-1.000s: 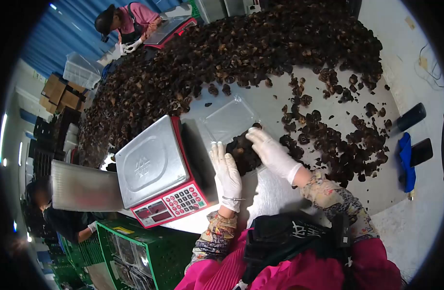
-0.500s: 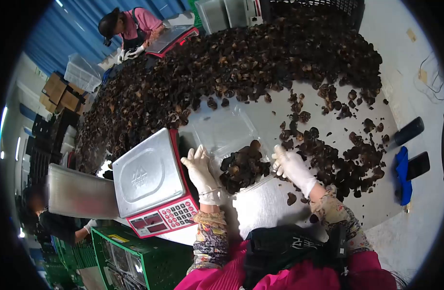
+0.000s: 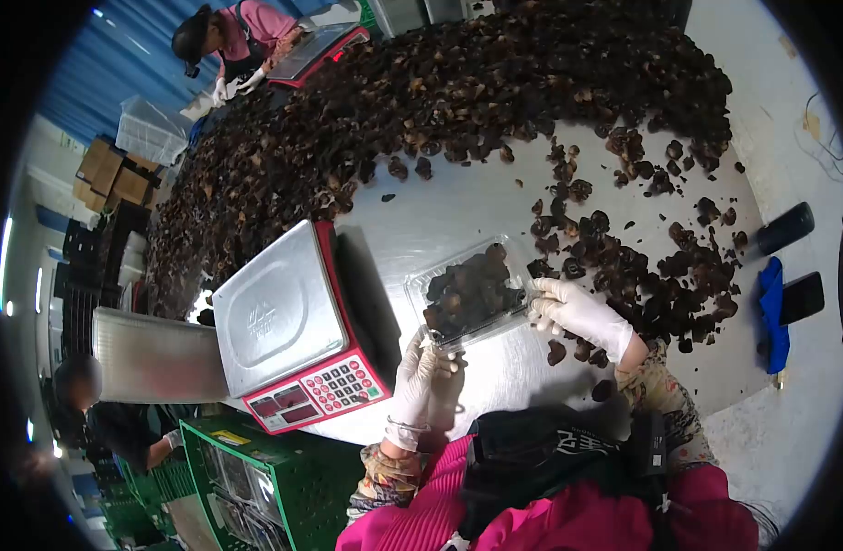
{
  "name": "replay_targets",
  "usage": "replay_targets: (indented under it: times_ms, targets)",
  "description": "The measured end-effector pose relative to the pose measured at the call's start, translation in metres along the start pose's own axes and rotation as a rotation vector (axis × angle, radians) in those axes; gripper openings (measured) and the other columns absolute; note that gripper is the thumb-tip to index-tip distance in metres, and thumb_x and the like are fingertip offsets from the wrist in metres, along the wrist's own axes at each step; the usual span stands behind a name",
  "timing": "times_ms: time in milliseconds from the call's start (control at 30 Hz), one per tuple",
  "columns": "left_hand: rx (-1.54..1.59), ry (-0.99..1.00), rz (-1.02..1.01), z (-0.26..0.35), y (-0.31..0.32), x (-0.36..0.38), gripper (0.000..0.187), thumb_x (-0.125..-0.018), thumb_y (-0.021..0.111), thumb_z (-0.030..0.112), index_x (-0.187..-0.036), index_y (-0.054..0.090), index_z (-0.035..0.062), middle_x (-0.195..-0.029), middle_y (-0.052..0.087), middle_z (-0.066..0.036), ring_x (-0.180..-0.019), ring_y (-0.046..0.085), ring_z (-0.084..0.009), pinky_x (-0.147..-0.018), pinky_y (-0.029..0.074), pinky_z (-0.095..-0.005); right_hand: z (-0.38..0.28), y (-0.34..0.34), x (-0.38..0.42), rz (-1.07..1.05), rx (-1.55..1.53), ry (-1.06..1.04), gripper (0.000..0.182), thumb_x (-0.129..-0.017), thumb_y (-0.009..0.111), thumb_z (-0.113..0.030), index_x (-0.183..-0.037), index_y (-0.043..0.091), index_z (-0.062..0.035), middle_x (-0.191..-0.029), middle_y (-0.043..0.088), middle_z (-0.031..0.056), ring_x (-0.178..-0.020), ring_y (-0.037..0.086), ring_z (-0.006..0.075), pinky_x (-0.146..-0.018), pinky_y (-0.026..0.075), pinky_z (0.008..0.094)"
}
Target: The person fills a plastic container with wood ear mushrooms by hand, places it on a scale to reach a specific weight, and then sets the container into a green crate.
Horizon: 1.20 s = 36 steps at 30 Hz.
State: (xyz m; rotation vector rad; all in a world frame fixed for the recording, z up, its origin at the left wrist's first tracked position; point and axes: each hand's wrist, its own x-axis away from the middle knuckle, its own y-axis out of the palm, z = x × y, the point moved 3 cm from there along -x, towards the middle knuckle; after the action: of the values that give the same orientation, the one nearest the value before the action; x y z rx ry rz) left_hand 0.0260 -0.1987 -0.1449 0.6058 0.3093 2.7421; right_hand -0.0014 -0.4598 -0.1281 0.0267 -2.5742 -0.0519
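A clear plastic clamshell box (image 3: 506,326) holds a heap of dark, dried wood ear mushrooms (image 3: 467,292), and its lid lies over them. White-gloved, my left hand (image 3: 415,390) grips the box at its near left corner, fingers closed against the edge. My right hand (image 3: 582,317), gloved too, pinches the box's right side. Left of the box stands a red and silver digital scale (image 3: 284,321), nothing on its pan. Loose wood ear pieces (image 3: 623,275) are scattered on the metal table beside my right hand.
A big pile of wood ear (image 3: 421,101) spans the far table. At the right edge lie a dark bottle (image 3: 786,230), a blue cloth (image 3: 772,317) and a phone (image 3: 803,298). Stacked plastic boxes (image 3: 155,358) and a green crate (image 3: 302,482) are at left. Two other people work nearby.
The box's open lid has folded down over the wood ear. My left hand has moved from beside the scale down to the box's near corner; my right hand now grips its side.
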Motion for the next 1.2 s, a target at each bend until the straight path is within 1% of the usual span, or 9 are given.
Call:
replay_targets:
  times_ms: [167, 233, 367, 567, 667, 800, 967, 1100, 1200]
  targets:
    - [0.117, 0.004, 0.109, 0.007, 0.002, -0.005, 0.034, -0.094, 0.048, 0.007, -0.126, 0.044, -0.0025, -0.081, 0.062, -0.009, -0.067, 0.061, -0.0130, -0.061, 0.049, -0.0230, -0.003, 0.010, -0.001, 0.057, -0.020, -0.001, 0.021, -0.090, 0.050, -0.006, -0.110, 0.050, 0.0020, -0.081, 0.061, 0.0058, -0.062, 0.056, 0.0086, -0.054, 0.045, 0.0218]
    - [0.011, 0.032, 0.203, 0.015, -0.005, -0.002, 0.033, -0.091, 0.048, 0.003, -0.123, 0.046, -0.0025, -0.079, 0.062, -0.007, -0.062, 0.060, -0.0117, -0.057, 0.048, -0.0216, -0.006, 0.015, -0.001, 0.037, -0.126, -0.147, 0.016, -0.090, 0.050, -0.005, -0.105, 0.050, 0.0000, -0.079, 0.060, 0.0051, -0.062, 0.054, 0.0073, -0.054, 0.042, 0.0201]
    - [0.016, 0.381, 0.312, 0.071, -0.006, 0.032, 0.033, -0.091, 0.054, 0.010, -0.122, 0.048, -0.0004, -0.073, 0.062, -0.004, -0.054, 0.056, -0.0091, -0.050, 0.041, -0.0172, -0.059, 0.047, 0.019, -0.012, -0.172, -0.309, 0.016, -0.091, 0.050, -0.006, -0.106, 0.048, -0.0028, -0.078, 0.059, 0.0035, -0.063, 0.052, 0.0052, -0.057, 0.040, 0.0186]
    - [-0.071, 0.459, 0.489, 0.117, -0.093, 0.055, 0.042, -0.093, 0.054, 0.017, -0.129, 0.045, -0.0039, -0.075, 0.059, -0.001, -0.057, 0.054, -0.0065, -0.050, 0.038, -0.0159, -0.103, 0.140, -0.026, -0.206, -0.152, -0.456, 0.034, -0.091, 0.053, -0.007, -0.122, 0.042, 0.0016, -0.083, 0.061, 0.0069, -0.062, 0.053, 0.0063, -0.055, 0.042, 0.0176]
    - [-0.158, 0.458, 0.514, 0.123, -0.143, 0.063, 0.048, -0.097, 0.049, 0.029, -0.131, 0.042, -0.0027, -0.082, 0.063, -0.004, -0.063, 0.057, -0.0077, -0.052, 0.042, -0.0192, -0.106, 0.182, -0.042, -0.285, -0.134, -0.341, 0.050, -0.096, 0.048, -0.017, -0.135, 0.029, 0.0066, -0.089, 0.062, 0.0114, -0.067, 0.058, 0.0109, -0.058, 0.047, 0.0206]
    - [-0.296, 0.520, 0.764, 0.140, -0.191, 0.104, 0.049, -0.099, 0.043, 0.035, -0.132, 0.041, -0.0012, -0.080, 0.064, -0.006, -0.060, 0.057, -0.0082, -0.055, 0.044, -0.0191, -0.098, 0.188, -0.040, -0.228, 0.039, -0.350, 0.043, -0.098, 0.044, -0.025, -0.131, 0.039, 0.0026, -0.092, 0.063, 0.0092, -0.068, 0.059, 0.0095, -0.056, 0.048, 0.0187]
    - [-0.175, 0.670, 1.009, 0.142, -0.241, 0.139, 0.046, -0.098, 0.041, 0.039, -0.125, 0.051, 0.0036, -0.099, 0.063, -0.007, -0.087, 0.058, -0.0117, -0.074, 0.043, -0.0242, -0.092, 0.162, -0.042, -0.179, 0.107, -0.366, 0.036, -0.099, 0.043, -0.031, -0.116, 0.052, 0.0001, -0.089, 0.062, 0.0045, -0.067, 0.056, 0.0062, -0.057, 0.045, 0.0176]
    - [-0.267, 0.726, 1.139, 0.146, -0.246, 0.141, 0.049, -0.097, 0.041, 0.043, -0.126, 0.052, 0.0041, -0.115, 0.061, -0.009, -0.109, 0.054, -0.0166, -0.092, 0.037, -0.0317, -0.094, 0.164, -0.046, -0.179, 0.037, -0.331, 0.039, -0.099, 0.042, -0.035, -0.114, 0.053, -0.0006, -0.086, 0.061, 0.0034, -0.068, 0.056, 0.0056, -0.058, 0.045, 0.0173]
    - [-0.286, 0.719, 1.092, 0.145, -0.243, 0.123, 0.048, -0.098, 0.040, 0.041, -0.125, 0.054, 0.0037, -0.121, 0.058, -0.011, -0.115, 0.051, -0.0188, -0.097, 0.034, -0.0341, -0.097, 0.172, -0.049, -0.217, 0.052, -0.328, 0.045, -0.099, 0.039, -0.038, -0.120, 0.050, 0.0002, -0.086, 0.062, 0.0047, -0.067, 0.057, 0.0061, -0.056, 0.045, 0.0171]
